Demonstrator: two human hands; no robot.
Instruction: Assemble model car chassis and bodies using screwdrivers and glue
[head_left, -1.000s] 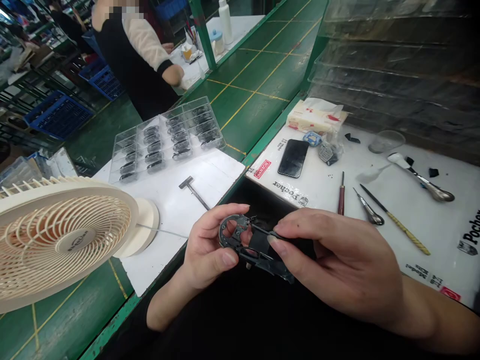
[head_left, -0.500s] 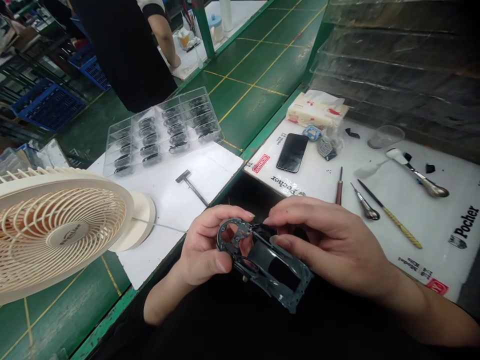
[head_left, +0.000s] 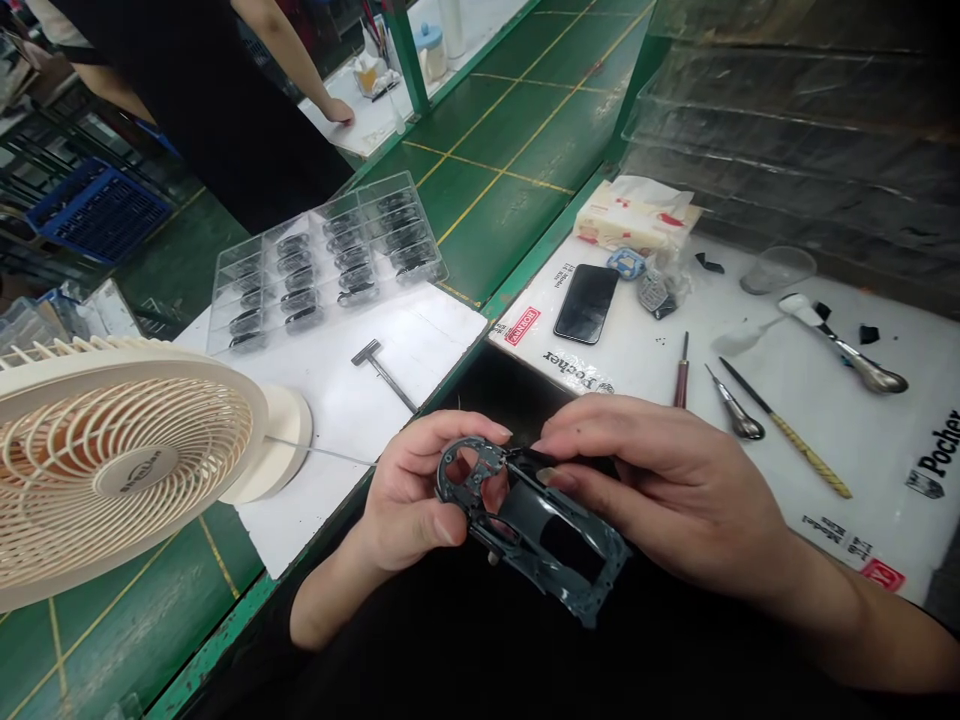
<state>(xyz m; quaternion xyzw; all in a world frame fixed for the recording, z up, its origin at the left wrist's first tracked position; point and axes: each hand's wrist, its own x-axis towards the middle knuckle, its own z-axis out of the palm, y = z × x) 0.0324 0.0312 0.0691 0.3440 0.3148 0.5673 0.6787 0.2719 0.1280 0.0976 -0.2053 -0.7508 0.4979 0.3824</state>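
A dark grey model car body (head_left: 536, 540) is held in front of me, tilted, with its rounded, holed end to the left and its open frame end at the lower right. My left hand (head_left: 412, 495) is closed around the rounded end, thumb below and fingers above. At the upper side of the body, my right hand (head_left: 660, 490) is pinched, thumb and fingertips on a small black part (head_left: 531, 462) against the edge. Whether that part is fixed to the body I cannot tell.
On the right lie a phone (head_left: 586, 304), a red-handled tool (head_left: 681, 372), a yellow-handled file (head_left: 787, 428) and a metal-handled tool (head_left: 735, 402). A fan (head_left: 135, 470) and a clear compartment tray (head_left: 259, 262) of dark parts stand left. Beyond them is a person (head_left: 195, 100).
My right hand has shifted slightly at the car body's upper edge, while the left keeps its grip. The person behind has moved left, one arm still on the far table.
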